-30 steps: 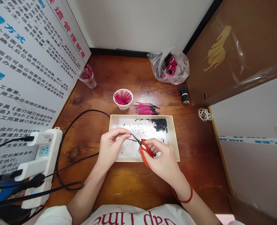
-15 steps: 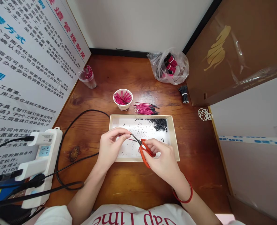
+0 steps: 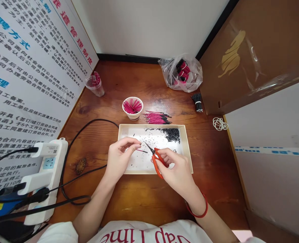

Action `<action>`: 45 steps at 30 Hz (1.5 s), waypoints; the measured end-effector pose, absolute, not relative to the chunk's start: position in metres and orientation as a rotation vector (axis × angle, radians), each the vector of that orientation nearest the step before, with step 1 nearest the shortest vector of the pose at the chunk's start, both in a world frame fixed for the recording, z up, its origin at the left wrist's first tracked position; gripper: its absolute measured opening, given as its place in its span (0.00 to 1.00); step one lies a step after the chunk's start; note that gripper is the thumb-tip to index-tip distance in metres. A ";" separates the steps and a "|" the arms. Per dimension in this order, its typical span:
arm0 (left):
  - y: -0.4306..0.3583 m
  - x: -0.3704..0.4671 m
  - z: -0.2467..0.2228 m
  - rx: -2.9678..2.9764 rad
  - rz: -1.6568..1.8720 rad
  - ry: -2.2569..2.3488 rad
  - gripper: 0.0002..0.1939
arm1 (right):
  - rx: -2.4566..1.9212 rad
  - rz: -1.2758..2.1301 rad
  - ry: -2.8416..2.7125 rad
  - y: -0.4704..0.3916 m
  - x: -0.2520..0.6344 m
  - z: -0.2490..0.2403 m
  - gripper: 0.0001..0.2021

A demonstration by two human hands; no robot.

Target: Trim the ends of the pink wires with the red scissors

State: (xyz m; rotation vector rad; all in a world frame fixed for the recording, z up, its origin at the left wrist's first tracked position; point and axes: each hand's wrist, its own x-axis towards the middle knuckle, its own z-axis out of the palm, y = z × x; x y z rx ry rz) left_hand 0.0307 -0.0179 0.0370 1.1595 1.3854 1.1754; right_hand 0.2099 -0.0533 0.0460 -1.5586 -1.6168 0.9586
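My left hand (image 3: 121, 155) is pinched over the left part of a shallow white box (image 3: 187, 148). A thin pink-and-black wire (image 3: 142, 151) sticks out to the right from its fingers, and a small dark tip shows at the fingertips. In my right hand (image 3: 176, 165) are small scissors (image 3: 156, 160) with red-orange handles and slim dark blades. The blades point up and left, a short gap from the left fingertips. Black offcuts (image 3: 172, 135) are heaped in the box's far right corner, with tiny bits scattered over its floor.
Behind the box stand a paper cup of pink wires (image 3: 132, 108) and a row of wires (image 3: 157, 117). Further back are a clear plastic cup (image 3: 95, 86) and a plastic bag (image 3: 181, 74). Black wires (image 3: 197, 102), white bands (image 3: 219, 124) and a power strip (image 3: 45, 179) flank them.
The scissors' blades have drawn back slightly to the right from the left fingertips. My left hand has hardly moved.
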 end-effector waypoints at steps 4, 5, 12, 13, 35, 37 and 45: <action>-0.018 0.033 0.038 1.122 1.211 1.354 0.03 | -1.580 0.828 -1.738 -0.048 0.214 0.051 0.03; -0.018 0.033 0.038 1.129 1.217 1.353 0.04 | -1.612 0.822 -1.811 -0.046 0.216 0.051 0.03; -0.020 0.033 0.037 1.183 1.280 1.427 0.07 | -1.865 0.628 -2.158 -0.027 0.219 0.052 0.07; -0.021 0.033 0.038 1.189 1.274 1.427 0.07 | -1.878 0.612 -2.179 -0.025 0.219 0.053 0.08; -0.005 0.032 0.034 1.419 1.373 1.416 0.02 | -1.608 0.757 -1.679 -0.044 0.213 0.034 0.06; -0.005 0.032 0.035 1.412 1.365 1.417 0.02 | -1.575 0.749 -1.658 -0.044 0.214 0.039 0.07; -0.013 0.034 0.035 1.375 1.345 1.344 0.05 | -1.429 0.774 -1.651 -0.046 0.216 0.045 0.06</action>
